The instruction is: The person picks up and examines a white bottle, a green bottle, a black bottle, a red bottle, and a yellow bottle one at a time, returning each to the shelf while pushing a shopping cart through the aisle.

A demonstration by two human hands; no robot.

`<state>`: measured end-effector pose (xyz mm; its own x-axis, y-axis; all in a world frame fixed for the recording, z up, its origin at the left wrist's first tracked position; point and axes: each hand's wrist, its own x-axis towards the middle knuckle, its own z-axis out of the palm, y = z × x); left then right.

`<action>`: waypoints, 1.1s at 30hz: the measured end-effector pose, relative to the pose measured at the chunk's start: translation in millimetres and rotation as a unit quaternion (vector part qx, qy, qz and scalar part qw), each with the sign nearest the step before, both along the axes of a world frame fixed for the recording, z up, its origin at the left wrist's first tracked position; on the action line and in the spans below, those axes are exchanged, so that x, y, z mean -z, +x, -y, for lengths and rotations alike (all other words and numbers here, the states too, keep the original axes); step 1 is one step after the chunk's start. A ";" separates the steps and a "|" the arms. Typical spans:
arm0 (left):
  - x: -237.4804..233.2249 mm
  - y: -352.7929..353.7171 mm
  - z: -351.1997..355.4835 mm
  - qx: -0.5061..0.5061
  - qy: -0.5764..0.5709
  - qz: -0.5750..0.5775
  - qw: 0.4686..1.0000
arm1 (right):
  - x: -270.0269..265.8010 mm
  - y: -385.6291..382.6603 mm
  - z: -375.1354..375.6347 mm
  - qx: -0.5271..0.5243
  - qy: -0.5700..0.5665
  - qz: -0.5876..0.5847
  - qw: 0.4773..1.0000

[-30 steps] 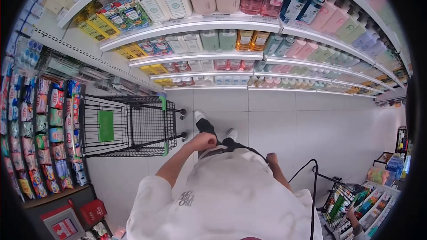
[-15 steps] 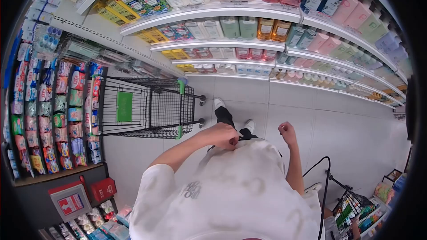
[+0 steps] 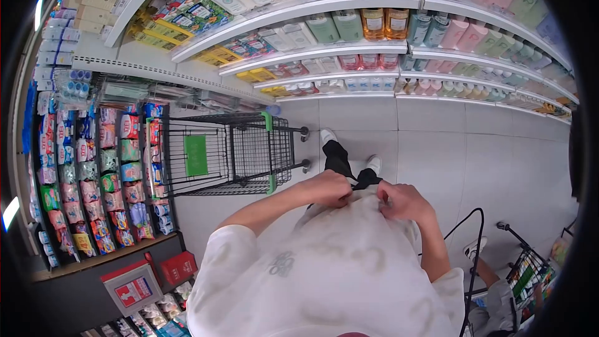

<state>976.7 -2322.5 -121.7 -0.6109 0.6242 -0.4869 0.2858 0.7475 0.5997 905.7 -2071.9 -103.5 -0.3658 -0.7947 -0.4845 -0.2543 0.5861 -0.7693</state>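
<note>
My left hand [image 3: 331, 188] is closed, its fingers curled on the front hem of my white T-shirt [image 3: 349, 243]. Just right of it, my right hand [image 3: 404, 201] pinches the hem at the other side of my waist. Both hands are close to the waistband of my black trousers [image 3: 339, 157], and the cloth bunches between them. Exactly what the fingertips grip under the hem is hidden. A black wire shopping cart [image 3: 228, 155] with green trim stands ahead to the left, apart from both hands.
Shelves [image 3: 324, 50] of bottles run across the front. A rack of colourful packets [image 3: 100, 175] stands left, with a red-and-white box [image 3: 132, 292] below it. A black cable [image 3: 482, 237] loops beside my right arm. Another person [image 3: 493, 302] is at lower right near a wire basket cart [image 3: 527, 274].
My right hand has come in from the side to the shirt hem, and its fingers have closed there. My left hand stays at the hem. The view has shifted slightly.
</note>
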 end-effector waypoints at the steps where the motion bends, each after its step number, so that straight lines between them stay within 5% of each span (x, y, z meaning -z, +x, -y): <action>1: 1.9 0.8 0.9 0.001 0.008 -0.004 1.000 | -1.8 0.7 2.9 -0.018 0.019 -0.018 0.999; 15: 3.2 17.3 27.6 -0.014 0.036 0.001 0.999 | 0.6 0.4 31.6 -0.024 -0.017 -0.009 1.000; 18: -9.1 22.1 45.8 -0.085 0.036 0.054 0.994 | 1.2 -4.0 41.3 -0.020 -0.031 -0.006 0.999; 24: -16.3 30.5 86.4 -0.097 -0.064 0.123 0.986 | 2.2 -21.5 70.7 -0.025 -0.009 0.012 1.000; 26: -7.4 35.8 93.3 -0.124 -0.012 0.056 0.991 | 1.2 -29.0 83.0 -0.032 0.009 0.018 0.999; 33: 0.9 26.6 152.1 -0.200 0.106 0.085 0.970 | -0.2 -53.6 123.6 0.002 0.032 0.098 0.995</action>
<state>1003.3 -2474.6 -122.6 -0.7469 0.4515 -0.4881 -0.1175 0.6330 0.7652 852.1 -2195.5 -103.2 -0.2618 -0.7590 -0.5962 -0.1008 0.6359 -0.7652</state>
